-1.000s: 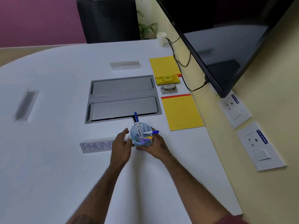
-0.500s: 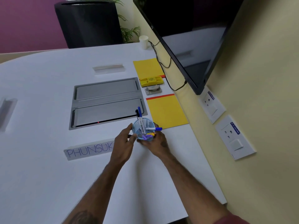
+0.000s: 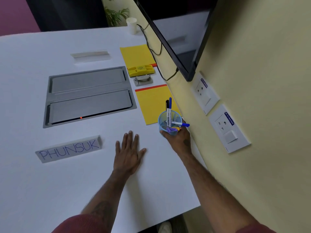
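Note:
A blue mesh pen cup (image 3: 169, 122) stands near the table's right edge, at the near corner of a yellow sheet (image 3: 154, 105). It holds several markers (image 3: 168, 113), two upright and one blue-capped one lying across the rim. My right hand (image 3: 178, 137) grips the cup from the near side, fingers curled round its base. My left hand (image 3: 128, 153) lies flat on the white table (image 3: 67, 182), fingers straight, well left of the cup and holding nothing.
A name plate reading PHUNSUK (image 3: 69, 149) stands left of my left hand. A grey recessed socket box (image 3: 89, 95) fills the table's middle. Farther back lie a yellow stapler-like block (image 3: 141, 70), another yellow sheet (image 3: 136, 54) and a paper cup (image 3: 132, 26). A monitor (image 3: 178, 31) hangs along the right wall.
My left hand let go of the cup and now lies flat on the table. My right hand has carried the cup rightward to the yellow sheet's corner.

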Demonstrator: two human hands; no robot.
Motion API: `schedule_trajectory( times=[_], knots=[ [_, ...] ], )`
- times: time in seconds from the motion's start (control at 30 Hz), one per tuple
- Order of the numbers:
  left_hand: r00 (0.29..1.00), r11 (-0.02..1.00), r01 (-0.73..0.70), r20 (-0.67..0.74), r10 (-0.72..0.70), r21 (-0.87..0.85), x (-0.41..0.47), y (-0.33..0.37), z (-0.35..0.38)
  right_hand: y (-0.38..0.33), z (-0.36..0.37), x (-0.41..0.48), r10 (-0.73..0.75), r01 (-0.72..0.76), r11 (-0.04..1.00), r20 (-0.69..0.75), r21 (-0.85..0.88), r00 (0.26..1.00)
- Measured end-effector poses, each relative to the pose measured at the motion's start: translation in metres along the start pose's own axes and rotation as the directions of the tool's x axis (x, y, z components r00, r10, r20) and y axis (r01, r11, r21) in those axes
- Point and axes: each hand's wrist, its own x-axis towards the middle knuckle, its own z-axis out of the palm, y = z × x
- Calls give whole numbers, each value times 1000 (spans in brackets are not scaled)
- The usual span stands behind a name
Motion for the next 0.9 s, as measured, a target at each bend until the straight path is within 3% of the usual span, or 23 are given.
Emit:
schedule_trajectory(
  times=[0.67,0.9],
  knots=[
    [999,999,23,-27,-22,25,-1,-1,9,15,-15,9,-60,57,997,-70,-51,996],
    [1000,1000,21,-11,-21,3,0,-1,9,22,-16,7,-8,6,1000,-74,-31,997]
  ],
)
